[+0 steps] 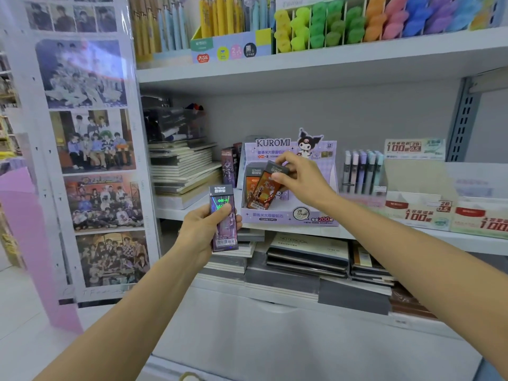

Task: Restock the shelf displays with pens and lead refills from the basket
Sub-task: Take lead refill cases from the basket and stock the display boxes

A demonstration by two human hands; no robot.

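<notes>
My left hand (pixel 204 229) grips a purple lead refill pack (pixel 224 220) upright, in front of the middle shelf's edge. My right hand (pixel 298 177) pinches the top of an orange lead refill pack (pixel 261 192), tilted, inside the lilac Kuromi display box (pixel 288 217) on the middle shelf. Another orange pack (pixel 251 180) stands in that box behind it. Two dark packs (pixel 229 163) stand just left of the box. The basket is out of view.
Stacked notebooks (pixel 184 169) lie left of the box; pastel pens (pixel 362 171) and red-and-white lead refill boxes (pixel 417 210) stand right. Highlighters (pixel 357 20) and yellow pens (pixel 220 15) fill the top shelf. Notebooks (pixel 308 254) lie below. A photo panel (pixel 90 149) stands left.
</notes>
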